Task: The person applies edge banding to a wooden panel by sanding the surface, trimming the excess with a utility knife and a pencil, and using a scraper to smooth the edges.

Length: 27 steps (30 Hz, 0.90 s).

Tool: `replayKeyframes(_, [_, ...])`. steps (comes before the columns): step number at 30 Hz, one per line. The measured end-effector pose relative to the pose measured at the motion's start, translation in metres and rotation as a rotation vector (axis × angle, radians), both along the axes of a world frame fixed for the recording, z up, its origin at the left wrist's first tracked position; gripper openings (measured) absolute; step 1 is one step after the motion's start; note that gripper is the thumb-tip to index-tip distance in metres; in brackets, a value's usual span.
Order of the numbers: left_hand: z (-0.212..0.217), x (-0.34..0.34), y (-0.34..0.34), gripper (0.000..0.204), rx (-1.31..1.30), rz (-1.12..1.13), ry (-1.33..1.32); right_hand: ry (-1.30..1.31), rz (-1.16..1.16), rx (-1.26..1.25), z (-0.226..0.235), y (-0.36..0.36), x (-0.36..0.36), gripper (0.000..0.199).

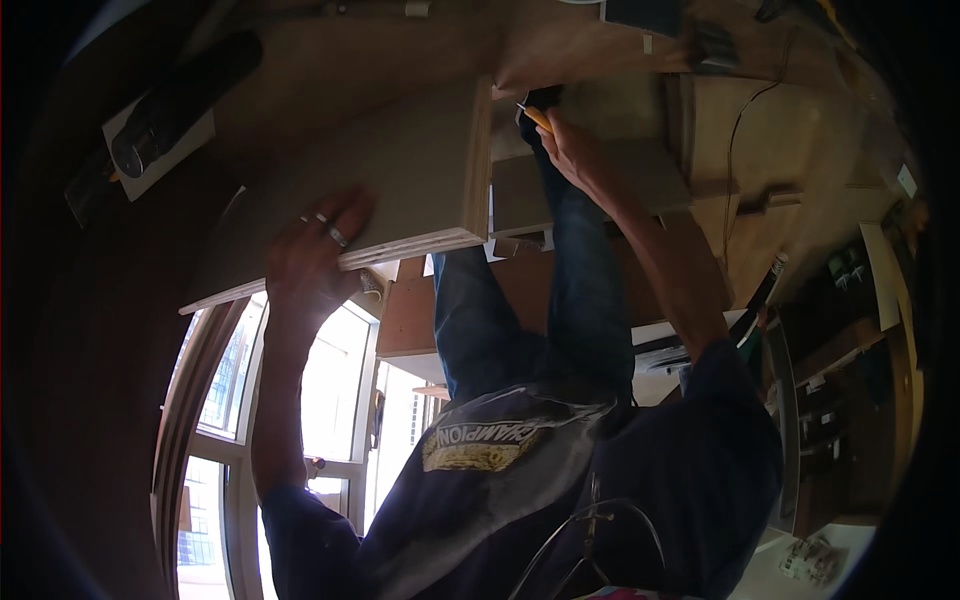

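Note:
A grey-faced plywood panel [410,150] with pale layered edges spans the left and middle of the head view. My left hand [312,250], wearing rings, grips its near edge, the fingers bent over the broad face. To the right of the panel's far corner, my right hand [568,150] is closed around the orange handle of a slim tool [538,118]. A short metal tip shows at the tool's far end, close to the panel's side edge; its exact kind is unclear. Below it lies another grey board [620,185], partly behind my right forearm.
A dark cylindrical object [185,105] lies on a pale sheet at the far left. On the right, a thin cable [735,140] runs over the brown surface, and shelving [850,370] holds assorted items. Bright windows [330,370] stand at the lower left. My legs extend beneath the boards.

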<state>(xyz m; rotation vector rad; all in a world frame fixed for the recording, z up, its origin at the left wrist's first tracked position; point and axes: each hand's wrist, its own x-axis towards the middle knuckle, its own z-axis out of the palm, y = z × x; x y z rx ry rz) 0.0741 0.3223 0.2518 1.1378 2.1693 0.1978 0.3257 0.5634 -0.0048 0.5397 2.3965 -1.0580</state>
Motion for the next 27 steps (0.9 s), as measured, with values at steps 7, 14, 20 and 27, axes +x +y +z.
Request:
replayKeyframes(7, [-0.002, 0.003, 0.001, 0.065, 0.038, 0.027, 0.006, 0.098, -0.062, -0.022, 0.007, 0.0, -0.016, 0.02])
replayKeyframes(14, [-0.001, 0.001, 0.006, 0.063, 0.068, 0.042, -0.014, 0.163, -0.022, 0.017, -0.014, -0.016, -0.024, 0.022])
replayKeyframes(20, [0.001, 0.002, -0.003, 0.057, 0.057, 0.063, -0.013, 0.178, 0.017, 0.081, -0.006, -0.019, -0.023, 0.022])
replayKeyframes(27, [0.002, -0.004, 0.005, 0.045, 0.027, 0.023, 0.01, 0.044, -0.095, -0.06, -0.005, -0.007, 0.014, 0.02])
